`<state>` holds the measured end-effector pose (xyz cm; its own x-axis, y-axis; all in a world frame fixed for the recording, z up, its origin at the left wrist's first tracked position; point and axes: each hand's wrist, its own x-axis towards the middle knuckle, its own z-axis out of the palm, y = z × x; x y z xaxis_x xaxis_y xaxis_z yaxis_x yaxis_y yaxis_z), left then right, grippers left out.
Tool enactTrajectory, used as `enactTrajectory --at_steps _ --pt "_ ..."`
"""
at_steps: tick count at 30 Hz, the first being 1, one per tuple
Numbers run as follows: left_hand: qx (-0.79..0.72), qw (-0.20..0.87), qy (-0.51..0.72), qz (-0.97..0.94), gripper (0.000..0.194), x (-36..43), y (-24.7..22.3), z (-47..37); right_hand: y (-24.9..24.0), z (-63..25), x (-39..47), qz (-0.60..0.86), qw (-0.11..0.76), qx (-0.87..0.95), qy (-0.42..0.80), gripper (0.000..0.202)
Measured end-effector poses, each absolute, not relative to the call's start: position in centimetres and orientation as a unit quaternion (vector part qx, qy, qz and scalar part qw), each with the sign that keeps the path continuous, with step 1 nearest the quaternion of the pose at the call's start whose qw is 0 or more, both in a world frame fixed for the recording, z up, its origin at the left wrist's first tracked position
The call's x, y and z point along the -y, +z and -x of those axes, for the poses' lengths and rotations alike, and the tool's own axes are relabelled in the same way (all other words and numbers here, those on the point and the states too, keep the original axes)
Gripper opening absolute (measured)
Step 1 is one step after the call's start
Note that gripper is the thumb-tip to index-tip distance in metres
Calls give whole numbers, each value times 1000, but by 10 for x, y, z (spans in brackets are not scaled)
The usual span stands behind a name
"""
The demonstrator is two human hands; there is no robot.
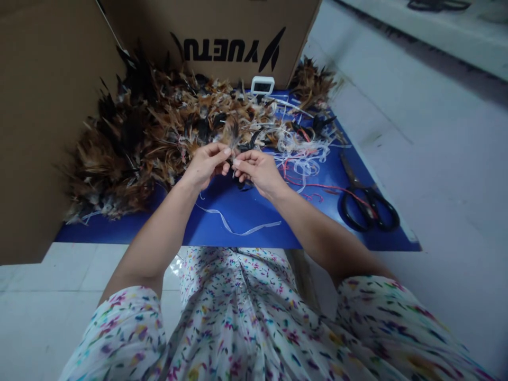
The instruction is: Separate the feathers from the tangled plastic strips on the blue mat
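Both hands are close together above the blue table (254, 211), fingertips nearly meeting. My left hand (210, 163) is pinched at the base of a small brown and grey feather bunch (231, 132), which points up between the hands. My right hand (256, 168) is also closed at that base, thumb against the curled fingers; what it pinches is too small to make out. Behind them spreads a large heap of brown and black feathers (159, 121). A thin translucent ribbon (238, 232) lies curved on the table below the hands.
Black-handled scissors (369, 209) lie at the right, a red cord (325, 186) reaching across them. Tangled white ribbons (304, 151) lie right of the hands. A small white digital display (262, 85) stands before a cardboard box (234, 26). Another cardboard panel (43, 127) rises at the left.
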<state>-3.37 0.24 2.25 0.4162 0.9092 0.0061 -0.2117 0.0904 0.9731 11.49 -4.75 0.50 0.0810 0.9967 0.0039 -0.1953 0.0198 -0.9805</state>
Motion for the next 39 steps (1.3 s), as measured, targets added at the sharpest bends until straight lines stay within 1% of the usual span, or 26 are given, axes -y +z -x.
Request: enactTrajectory --at_steps 5,13,19,24,30,35,39 --pt "-356 657 432 -505 17 -3 23 33 2 -115 48 459 557 460 517 30" --pt "-359 648 457 -493 16 -7 20 34 5 -112 51 476 537 489 496 16" --pt "-357 623 505 -479 15 -15 17 37 5 -112 52 481 515 530 472 15" --pt "-365 621 500 -481 15 -15 18 37 9 -115 53 492 544 498 463 22" --pt "-365 626 505 -469 16 -14 20 36 13 -122 51 472 566 478 477 24" --pt "-376 612 504 -479 20 -15 19 37 26 -142 52 495 566 499 430 20" --pt "-368 608 505 -491 19 -17 16 36 37 -179 67 544 541 552 326 13"
